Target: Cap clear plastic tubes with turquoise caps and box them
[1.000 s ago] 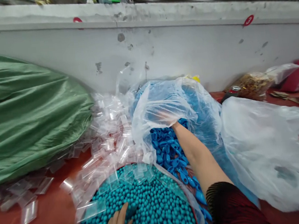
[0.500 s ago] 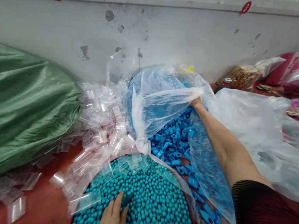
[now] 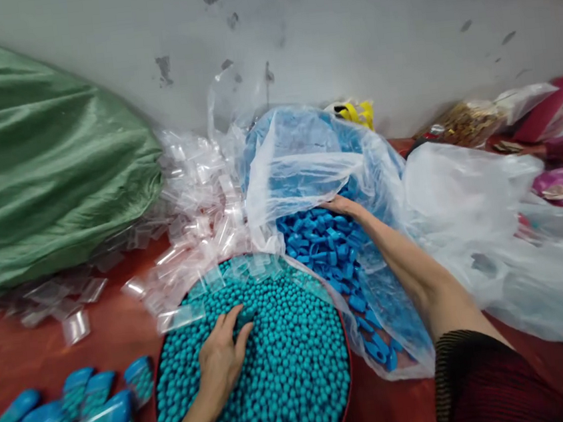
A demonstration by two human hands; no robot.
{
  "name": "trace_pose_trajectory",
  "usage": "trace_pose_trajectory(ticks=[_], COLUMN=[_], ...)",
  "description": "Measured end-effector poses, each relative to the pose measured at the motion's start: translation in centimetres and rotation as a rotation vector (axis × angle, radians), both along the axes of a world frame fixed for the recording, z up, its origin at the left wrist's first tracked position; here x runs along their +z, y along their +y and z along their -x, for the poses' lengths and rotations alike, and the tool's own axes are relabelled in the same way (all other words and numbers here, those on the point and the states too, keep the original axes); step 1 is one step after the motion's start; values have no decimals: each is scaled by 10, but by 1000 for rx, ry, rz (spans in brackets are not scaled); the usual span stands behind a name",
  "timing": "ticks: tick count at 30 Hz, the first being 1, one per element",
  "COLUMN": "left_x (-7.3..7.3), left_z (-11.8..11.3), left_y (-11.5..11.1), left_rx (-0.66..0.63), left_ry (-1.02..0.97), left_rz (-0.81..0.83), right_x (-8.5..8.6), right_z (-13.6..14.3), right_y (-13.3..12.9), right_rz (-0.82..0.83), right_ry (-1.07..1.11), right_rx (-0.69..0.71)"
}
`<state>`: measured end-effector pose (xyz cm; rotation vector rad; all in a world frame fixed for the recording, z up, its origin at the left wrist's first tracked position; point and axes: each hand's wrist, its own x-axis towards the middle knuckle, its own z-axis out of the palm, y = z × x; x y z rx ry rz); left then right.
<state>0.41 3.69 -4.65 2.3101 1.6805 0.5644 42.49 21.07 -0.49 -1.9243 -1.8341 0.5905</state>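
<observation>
My left hand (image 3: 222, 351) rests over a round red tub (image 3: 349, 365) full of teal beads (image 3: 282, 365). Its thumb and fingers curve around something small and dark teal that I cannot make out. My right hand (image 3: 340, 206) reaches to the mouth of a clear plastic bag (image 3: 302, 175), above a heap of blue plastic caps (image 3: 322, 243). The fingers of that hand are partly under the film, and whether they hold anything is hidden. Clear flat cases (image 3: 212, 225) lie piled behind the tub, a few of them on the beads.
Filled blue-capped cases (image 3: 99, 418) lie on the red floor (image 3: 107, 330) at lower left. A green cloth bundle (image 3: 49, 161) stands at left, white plastic bags (image 3: 473, 217) at right, and a stained wall (image 3: 369, 40) behind.
My right hand has moved left and down from the bag's raised edge, toward the caps. The view has tipped downward, showing more filled cases at lower left. My left hand stays over the beads.
</observation>
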Motion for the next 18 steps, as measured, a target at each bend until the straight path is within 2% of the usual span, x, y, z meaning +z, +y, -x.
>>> trace_pose_trajectory(ticks=[4, 8, 10, 15, 18], left_x=[12, 14, 14, 14, 12], left_z=[-8, -13, -15, -18, -19], left_y=[-1, -1, -1, -2, -1], left_rx=[19, 31, 34, 14, 12], left_ry=[-16, 20, 25, -19, -42], left_rz=[89, 144, 146, 171, 190], right_x=[2, 13, 16, 9, 4], right_z=[19, 39, 48, 80, 105], right_y=[-25, -51, -65, -91, -105], right_rz=[57, 67, 26, -164, -244], right_ry=[-41, -171, -209, -349, -372], right_rx=[38, 101, 124, 56, 121])
